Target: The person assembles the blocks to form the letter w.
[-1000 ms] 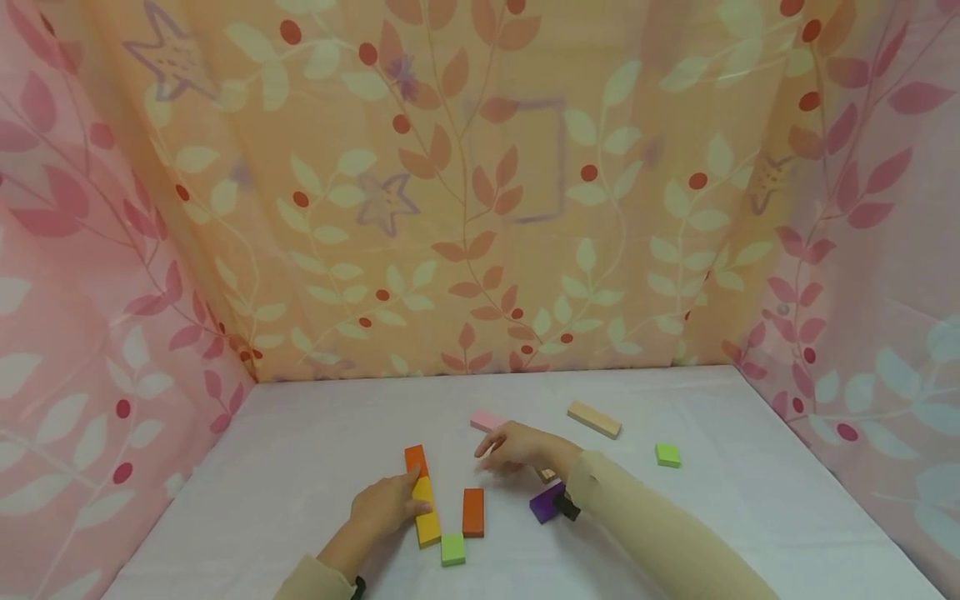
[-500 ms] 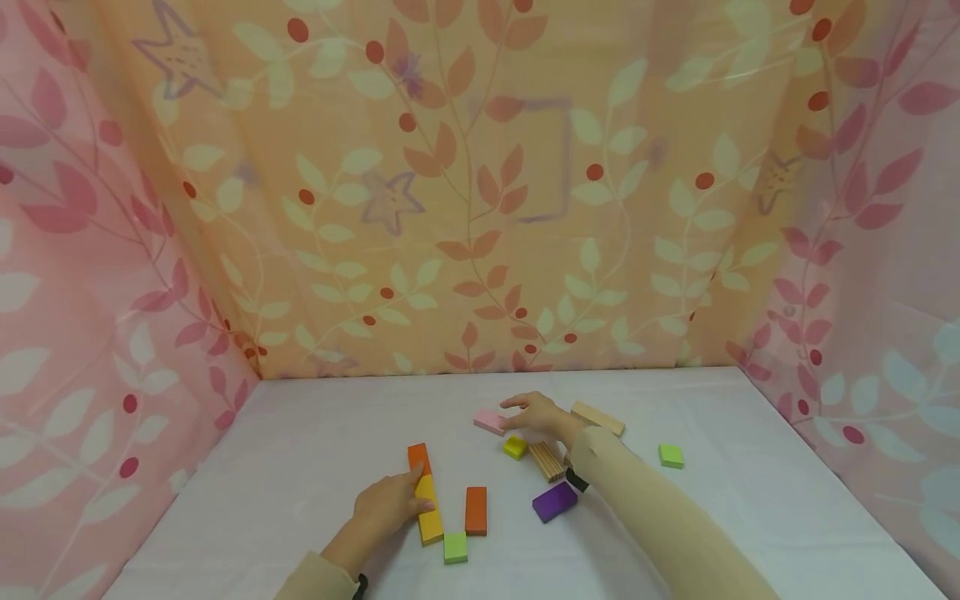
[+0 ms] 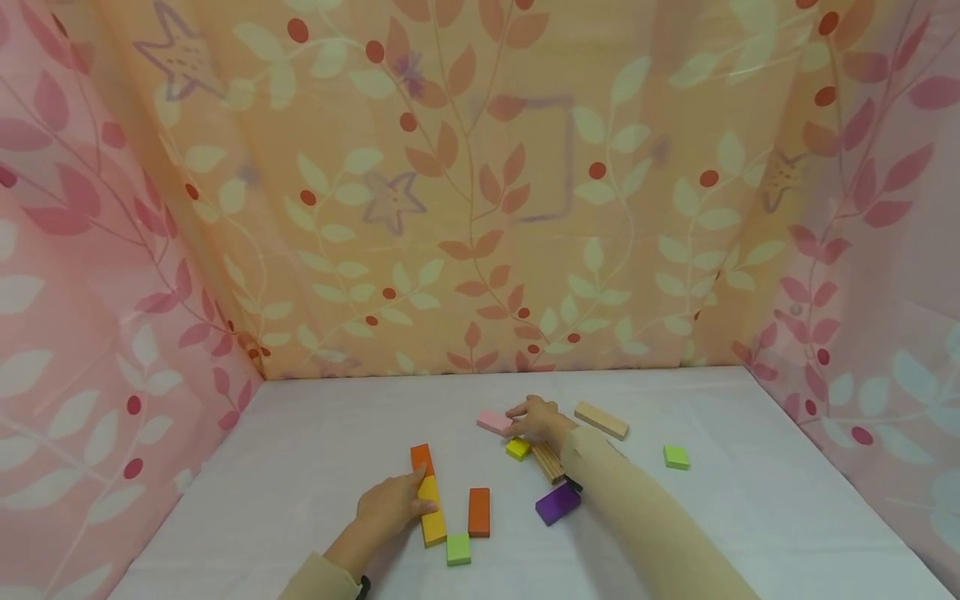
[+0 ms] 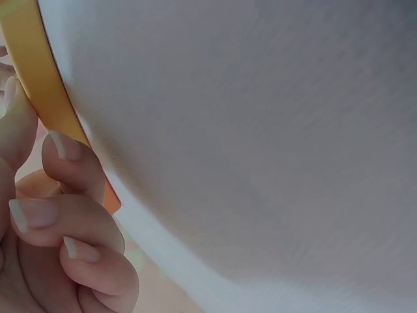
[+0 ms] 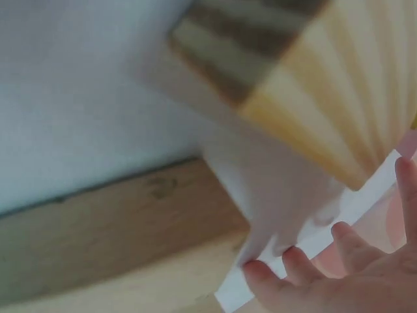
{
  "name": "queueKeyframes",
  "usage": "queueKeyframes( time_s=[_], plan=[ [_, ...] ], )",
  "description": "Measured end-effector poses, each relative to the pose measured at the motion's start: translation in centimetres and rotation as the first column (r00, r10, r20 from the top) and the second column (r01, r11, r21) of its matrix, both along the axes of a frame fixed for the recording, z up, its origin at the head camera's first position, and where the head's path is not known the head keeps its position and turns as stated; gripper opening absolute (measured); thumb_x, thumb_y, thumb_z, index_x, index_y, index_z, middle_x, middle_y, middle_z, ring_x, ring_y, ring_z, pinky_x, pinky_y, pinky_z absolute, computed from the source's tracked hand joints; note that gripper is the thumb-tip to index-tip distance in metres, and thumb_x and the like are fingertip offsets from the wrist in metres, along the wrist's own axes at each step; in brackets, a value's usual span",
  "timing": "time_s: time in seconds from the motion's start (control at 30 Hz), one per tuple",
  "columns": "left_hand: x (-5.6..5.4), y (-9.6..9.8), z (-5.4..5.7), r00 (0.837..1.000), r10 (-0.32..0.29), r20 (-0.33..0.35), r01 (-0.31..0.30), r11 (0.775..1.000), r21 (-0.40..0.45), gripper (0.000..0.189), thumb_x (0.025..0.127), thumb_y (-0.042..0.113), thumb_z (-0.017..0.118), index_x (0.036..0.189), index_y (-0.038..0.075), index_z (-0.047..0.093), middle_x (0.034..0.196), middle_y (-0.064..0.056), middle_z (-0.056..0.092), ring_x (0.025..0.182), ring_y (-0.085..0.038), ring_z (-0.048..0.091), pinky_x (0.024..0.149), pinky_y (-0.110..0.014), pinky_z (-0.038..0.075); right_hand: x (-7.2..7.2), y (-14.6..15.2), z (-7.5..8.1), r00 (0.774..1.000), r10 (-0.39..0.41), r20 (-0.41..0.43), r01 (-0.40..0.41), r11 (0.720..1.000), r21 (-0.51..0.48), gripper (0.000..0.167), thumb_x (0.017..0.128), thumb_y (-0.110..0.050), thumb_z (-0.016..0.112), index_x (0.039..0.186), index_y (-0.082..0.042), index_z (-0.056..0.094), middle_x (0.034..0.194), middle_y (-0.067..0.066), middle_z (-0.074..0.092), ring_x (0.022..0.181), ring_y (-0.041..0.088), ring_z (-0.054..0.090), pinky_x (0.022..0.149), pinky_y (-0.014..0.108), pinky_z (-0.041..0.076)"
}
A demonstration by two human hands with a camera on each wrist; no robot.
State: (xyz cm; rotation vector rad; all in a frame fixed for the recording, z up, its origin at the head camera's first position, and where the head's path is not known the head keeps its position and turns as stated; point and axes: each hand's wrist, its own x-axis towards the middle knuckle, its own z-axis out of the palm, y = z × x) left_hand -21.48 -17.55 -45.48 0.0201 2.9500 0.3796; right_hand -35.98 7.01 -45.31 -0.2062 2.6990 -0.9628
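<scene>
My left hand [image 3: 388, 505] holds the sides of a yellow block [image 3: 433, 530] between thumb and curled fingers. An orange block [image 3: 422, 457] continues that row at the far end; whether the yellow stretch is one block or two is partly hidden. In the left wrist view, curled fingertips [image 4: 65, 150] lie along the yellow edge. My right hand [image 3: 542, 419] reaches over the table with fingers spread, thumb and index finger at the right end of a pink block [image 3: 492, 422]. Below that hand lie a small yellow block [image 3: 517, 449] and a ridged wooden block [image 3: 547, 462].
A plain wooden block [image 3: 602, 421] lies right of my right hand, with a green block [image 3: 676, 457] farther right. A purple block [image 3: 558, 503] lies near my right sleeve. An orange-red block [image 3: 479, 512] and another green block [image 3: 458, 549] sit beside the row. Patterned curtains surround the white table.
My right hand has moved away from me and slightly right, to the pink block's end, uncovering the small yellow and ridged wooden blocks. The left hand keeps its place on the row.
</scene>
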Motion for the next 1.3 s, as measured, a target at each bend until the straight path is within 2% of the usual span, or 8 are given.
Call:
queueKeyframes(
  time_s=[0.23,0.4,0.53,0.7,0.9,1.0,1.2,1.3],
  plan=[
    [0.1,0.1,-0.2,1.000,-0.002,-0.002,0.002,1.000,0.015,0.073,0.079,0.046,0.074,0.138,0.008,0.055,0.122,-0.015,0.065,0.107,-0.037,0.062,0.078,-0.051,0.052,0.5,-0.3,0.3,1.000,-0.021,0.010,0.021,0.998,0.067,0.037,0.079,-0.036,0.081,0.112,-0.020,0.075,0.148,0.014,0.040,0.126,0.039,0.036,0.102,0.060,0.028],
    [0.3,0.3,-0.1,1.000,-0.008,-0.011,0.008,1.000,0.014,0.073,0.079,0.047,0.074,0.137,0.008,0.055,0.123,-0.014,0.065,0.108,-0.037,0.062,0.078,-0.052,0.052,0.2,-0.2,0.0,1.000,-0.021,-0.008,0.021,0.997,0.077,0.034,0.078,-0.036,0.081,0.107,-0.018,0.075,0.129,0.008,0.054,0.111,0.033,0.042,0.093,0.055,0.033],
    [0.3,0.4,0.1,1.000,-0.013,-0.012,0.013,1.000,0.007,0.072,0.079,0.046,0.074,0.138,0.008,0.055,0.122,-0.014,0.065,0.107,-0.036,0.062,0.078,-0.051,0.052,-0.1,0.2,-0.3,0.999,-0.030,-0.027,0.031,0.998,0.059,0.032,0.080,-0.035,0.080,0.106,-0.018,0.074,0.121,0.008,0.056,0.107,0.033,0.044,0.091,0.053,0.035],
    [0.2,0.4,0.3,1.000,-0.008,-0.008,0.008,1.000,0.003,0.073,0.079,0.046,0.074,0.138,0.008,0.055,0.123,-0.014,0.065,0.107,-0.035,0.062,0.079,-0.050,0.052,0.0,0.7,0.0,0.999,-0.052,-0.012,0.052,0.999,-0.009,0.030,0.081,-0.030,0.080,0.107,-0.017,0.073,0.118,0.014,0.055,0.105,0.035,0.045,0.088,0.051,0.037],
    [0.2,0.3,0.3,1.000,-0.001,-0.004,0.001,1.000,0.000,0.072,0.079,0.046,0.074,0.138,0.008,0.055,0.122,-0.014,0.065,0.107,-0.036,0.062,0.078,-0.051,0.052,0.4,1.0,1.4,0.997,0.061,-0.056,-0.066,0.993,-0.094,0.029,0.085,-0.016,0.075,0.110,-0.001,0.070,0.103,0.012,0.065,0.093,0.025,0.057,0.087,0.041,0.048],
    [0.2,0.2,0.2,1.000,0.004,0.000,-0.004,1.000,-0.001,0.072,0.079,0.046,0.074,0.138,0.008,0.055,0.122,-0.014,0.065,0.106,-0.036,0.062,0.078,-0.050,0.052,0.4,1.1,1.9,0.997,0.071,-0.040,-0.076,0.985,-0.157,0.032,0.086,-0.012,0.073,0.113,0.003,0.067,0.101,0.010,0.066,0.088,0.021,0.058,0.084,0.037,0.051],
    [0.3,0.2,0.4,1.000,-0.006,-0.011,0.005,1.000,-0.006,0.072,0.080,0.046,0.074,0.137,0.007,0.055,0.121,-0.015,0.065,0.106,-0.036,0.062,0.078,-0.050,0.052,-0.1,1.3,2.3,0.998,0.067,0.019,-0.056,0.936,-0.346,0.039,0.089,-0.003,0.069,0.127,0.003,0.061,0.102,0.012,0.064,0.087,0.020,0.062,0.078,0.033,0.053],
    [0.3,0.2,0.4,1.000,-0.016,-0.021,0.016,1.000,-0.005,0.072,0.080,0.046,0.074,0.137,0.006,0.055,0.121,-0.015,0.065,0.107,-0.036,0.062,0.078,-0.050,0.052,-0.2,1.4,2.4,0.993,0.101,0.065,-0.067,0.916,-0.395,0.043,0.090,0.000,0.065,0.132,0.003,0.057,0.104,0.013,0.063,0.089,0.021,0.064,0.079,0.034,0.053]
  ],
)
